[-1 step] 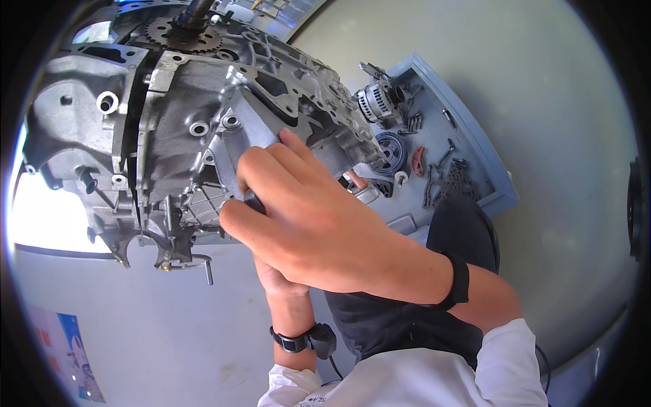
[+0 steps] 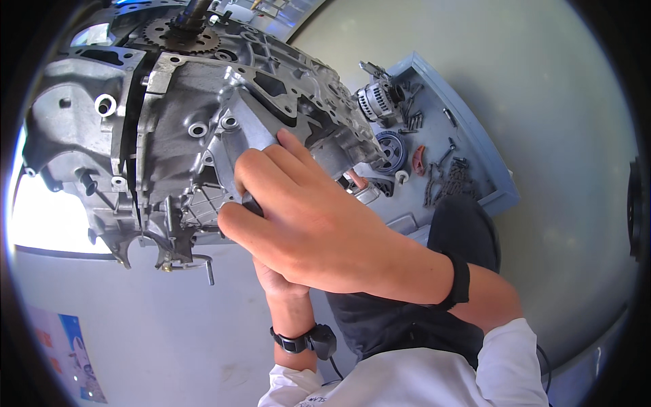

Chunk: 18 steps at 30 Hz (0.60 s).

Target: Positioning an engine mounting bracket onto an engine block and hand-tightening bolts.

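Note:
A large grey engine block fills the upper left, with a toothed sprocket on a shaft at its top. Against its near side is a smooth grey metal bracket. My right hand closes round the bracket's lower end, fingers curled over it and thumb below. A dark edge shows between thumb and fingers; I cannot tell whether it belongs to the bracket. Beneath the right hand is my left hand; only its heel and wrist show, and its fingers are hidden.
At right, a blue-grey tray holds an alternator, a pulley, a red curved piece, a chain and several bolts. A small crank handle sticks out under the engine. My knee is beside the tray.

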### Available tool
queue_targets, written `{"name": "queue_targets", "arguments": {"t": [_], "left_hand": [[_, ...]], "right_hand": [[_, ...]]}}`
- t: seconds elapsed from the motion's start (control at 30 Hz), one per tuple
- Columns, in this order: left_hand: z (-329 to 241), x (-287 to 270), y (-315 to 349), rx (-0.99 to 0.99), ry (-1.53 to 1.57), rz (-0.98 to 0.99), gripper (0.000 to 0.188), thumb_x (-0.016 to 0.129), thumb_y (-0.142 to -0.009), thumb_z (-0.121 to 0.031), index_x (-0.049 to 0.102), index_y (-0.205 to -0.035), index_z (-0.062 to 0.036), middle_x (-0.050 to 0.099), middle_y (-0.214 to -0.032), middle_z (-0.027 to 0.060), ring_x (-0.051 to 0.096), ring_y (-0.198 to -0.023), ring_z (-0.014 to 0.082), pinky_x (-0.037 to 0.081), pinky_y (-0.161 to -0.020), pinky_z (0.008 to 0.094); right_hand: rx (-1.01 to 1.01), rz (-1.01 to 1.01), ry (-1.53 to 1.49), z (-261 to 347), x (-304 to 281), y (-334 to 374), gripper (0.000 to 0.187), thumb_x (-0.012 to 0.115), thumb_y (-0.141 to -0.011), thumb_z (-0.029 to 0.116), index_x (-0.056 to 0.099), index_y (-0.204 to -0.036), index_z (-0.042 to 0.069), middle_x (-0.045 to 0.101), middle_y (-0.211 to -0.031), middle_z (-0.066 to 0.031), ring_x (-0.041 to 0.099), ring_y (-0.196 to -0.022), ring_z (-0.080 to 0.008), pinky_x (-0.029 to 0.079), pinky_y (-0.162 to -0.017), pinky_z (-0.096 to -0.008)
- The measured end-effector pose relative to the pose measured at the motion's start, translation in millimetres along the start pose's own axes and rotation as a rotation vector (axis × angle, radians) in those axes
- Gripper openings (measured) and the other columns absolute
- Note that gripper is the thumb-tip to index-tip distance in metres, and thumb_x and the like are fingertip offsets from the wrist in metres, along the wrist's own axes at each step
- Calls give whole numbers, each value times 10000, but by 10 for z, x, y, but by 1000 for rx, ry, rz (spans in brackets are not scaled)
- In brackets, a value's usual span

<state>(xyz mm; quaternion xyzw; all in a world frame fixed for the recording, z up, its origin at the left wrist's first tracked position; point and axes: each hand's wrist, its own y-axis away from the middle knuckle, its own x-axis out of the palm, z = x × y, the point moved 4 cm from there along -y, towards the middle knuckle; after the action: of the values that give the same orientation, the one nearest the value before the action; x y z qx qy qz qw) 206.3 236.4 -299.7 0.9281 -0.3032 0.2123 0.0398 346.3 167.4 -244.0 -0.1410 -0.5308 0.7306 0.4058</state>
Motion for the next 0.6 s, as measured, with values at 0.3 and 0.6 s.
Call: {"name": "queue_targets", "arguments": {"t": [0.3, 0.6], "left_hand": [[-3, 75, -25, -15, 1, -157, 293, 548, -893, -237, 527, -1116, -48, 595, -1055, 78, 589, -949, 186, 502, -834, 337], [-59, 440, -157, 7, -28, 25, 228, 549, -917, -241, 549, -962, -17, 454, -617, -41, 329, -463, 19, 274, -411, 183]], "right_hand": [[32, 101, -28, 47, -36, -51, 137, 617, -608, 80, 524, -700, 43, 403, -780, -84, 443, -699, -239, 409, -896, -514], [50, 267, 66, 67, -130, -192, 244, 723, -543, -5, 542, -702, 32, 520, -830, -154, 566, -745, -274, 468, -833, -423]]}}
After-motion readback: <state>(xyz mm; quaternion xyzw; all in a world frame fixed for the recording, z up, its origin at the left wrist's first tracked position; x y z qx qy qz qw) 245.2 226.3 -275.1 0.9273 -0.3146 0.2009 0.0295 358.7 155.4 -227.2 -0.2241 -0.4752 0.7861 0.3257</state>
